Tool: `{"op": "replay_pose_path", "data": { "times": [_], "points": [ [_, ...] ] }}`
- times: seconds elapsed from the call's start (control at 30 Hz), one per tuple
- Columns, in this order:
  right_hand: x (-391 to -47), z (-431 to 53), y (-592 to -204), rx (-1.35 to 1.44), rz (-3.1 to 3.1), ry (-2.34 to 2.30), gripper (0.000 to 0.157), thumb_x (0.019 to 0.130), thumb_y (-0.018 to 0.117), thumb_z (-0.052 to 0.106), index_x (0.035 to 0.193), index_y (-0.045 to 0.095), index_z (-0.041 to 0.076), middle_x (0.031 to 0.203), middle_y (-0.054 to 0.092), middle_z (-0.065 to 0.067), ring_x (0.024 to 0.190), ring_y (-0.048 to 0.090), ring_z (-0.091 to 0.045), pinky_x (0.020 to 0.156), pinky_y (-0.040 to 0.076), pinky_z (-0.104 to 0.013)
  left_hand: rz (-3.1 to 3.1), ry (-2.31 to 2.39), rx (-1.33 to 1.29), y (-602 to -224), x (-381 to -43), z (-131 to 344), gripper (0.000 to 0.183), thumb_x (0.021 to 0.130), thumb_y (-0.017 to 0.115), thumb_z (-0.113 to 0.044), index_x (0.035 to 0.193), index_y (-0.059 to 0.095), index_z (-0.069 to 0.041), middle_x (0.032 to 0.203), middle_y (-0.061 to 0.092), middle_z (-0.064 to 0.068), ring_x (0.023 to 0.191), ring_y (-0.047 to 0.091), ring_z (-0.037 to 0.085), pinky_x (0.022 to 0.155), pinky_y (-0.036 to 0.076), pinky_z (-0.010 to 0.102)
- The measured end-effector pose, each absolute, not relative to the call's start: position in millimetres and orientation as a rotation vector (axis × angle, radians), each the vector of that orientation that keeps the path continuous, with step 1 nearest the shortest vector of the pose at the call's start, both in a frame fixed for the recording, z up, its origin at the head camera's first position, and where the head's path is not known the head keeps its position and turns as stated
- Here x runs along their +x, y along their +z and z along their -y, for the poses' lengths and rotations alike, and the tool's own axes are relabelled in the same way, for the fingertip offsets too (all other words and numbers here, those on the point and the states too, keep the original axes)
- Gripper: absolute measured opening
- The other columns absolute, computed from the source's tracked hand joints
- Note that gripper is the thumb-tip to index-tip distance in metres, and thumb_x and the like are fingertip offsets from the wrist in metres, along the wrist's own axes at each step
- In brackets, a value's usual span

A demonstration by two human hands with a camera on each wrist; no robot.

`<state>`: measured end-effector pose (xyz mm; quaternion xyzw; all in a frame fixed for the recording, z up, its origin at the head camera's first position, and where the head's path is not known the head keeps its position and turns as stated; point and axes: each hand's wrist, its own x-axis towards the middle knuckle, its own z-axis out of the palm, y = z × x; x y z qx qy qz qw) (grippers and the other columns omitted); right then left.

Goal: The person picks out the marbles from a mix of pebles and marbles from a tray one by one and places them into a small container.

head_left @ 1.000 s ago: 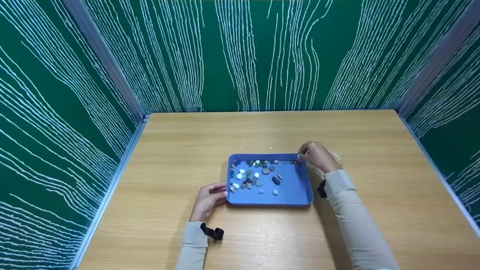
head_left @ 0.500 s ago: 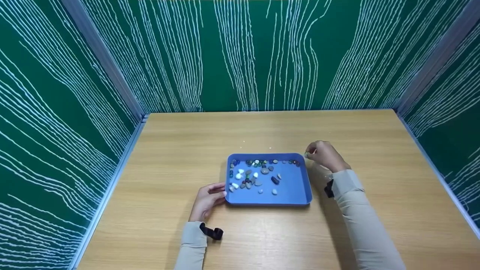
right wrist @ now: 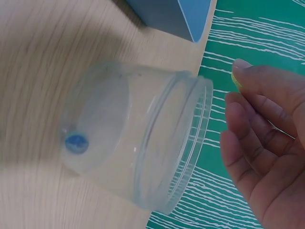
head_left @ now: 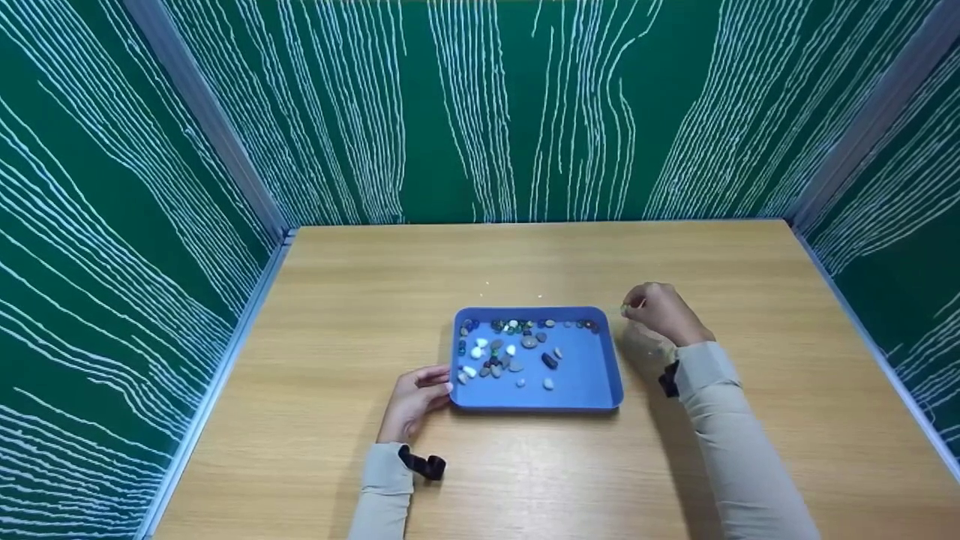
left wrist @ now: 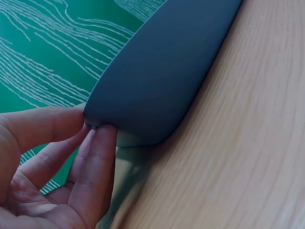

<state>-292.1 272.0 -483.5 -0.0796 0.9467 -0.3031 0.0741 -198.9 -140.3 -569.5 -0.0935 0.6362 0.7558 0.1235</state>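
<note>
Right hand (head_left: 664, 311): I pinch a greenish piece (right wrist: 235, 81) — now clear of the tray (head_left: 581, 391), outside the jar (right wrist: 140, 98) | left hand (head_left: 412, 399): I hold the tray's edge

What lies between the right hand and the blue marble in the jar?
Most of the clear jar, open toward the right hand, then a bare gap, as the right wrist view shows.
</note>
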Motion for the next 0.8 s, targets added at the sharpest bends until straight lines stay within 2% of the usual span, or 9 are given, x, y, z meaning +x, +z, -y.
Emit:
{"op": "replay_pose_path", "data": {
  "times": [0.23, 0.57, 0.8],
  "points": [
    [-289, -282, -483, -0.259, -2.872, -0.896, 0.013, 0.09, 0.062, 0.007, 0.098, 0.068, -0.002, 0.095, 0.065, -0.017, 0.082, 0.058, -0.025, 0.065, 0.049, -0.029, -1.864, 2.213, -0.252, -571, -198, 140, 0.044, 0.083, 0.065, 0.009, 0.125, 0.054, 0.014, 0.109, 0.067, 0.016, 0.089, 0.065, 0.014, 0.079, 0.058, 0.029],
    [-287, -289, -479, -0.172, -2.818, -0.886, 0.02, 0.091, 0.06, 0.006, 0.107, 0.066, -0.004, 0.103, 0.063, -0.022, 0.088, 0.058, -0.028, 0.068, 0.052, -0.03, -1.872, 2.215, -0.246, -571, -198, 140, 0.043, 0.083, 0.064, 0.008, 0.125, 0.054, 0.015, 0.11, 0.067, 0.016, 0.089, 0.066, 0.014, 0.079, 0.058, 0.029],
    [-287, -293, -480, -0.187, -2.824, -0.885, 0.02, 0.091, 0.06, 0.006, 0.107, 0.066, -0.005, 0.103, 0.063, -0.022, 0.089, 0.058, -0.029, 0.069, 0.052, -0.031, -1.878, 2.203, -0.265, -570, -198, 139, 0.044, 0.083, 0.065, 0.008, 0.125, 0.054, 0.014, 0.11, 0.067, 0.015, 0.088, 0.065, 0.014, 0.078, 0.058, 0.027]
  ]
}}
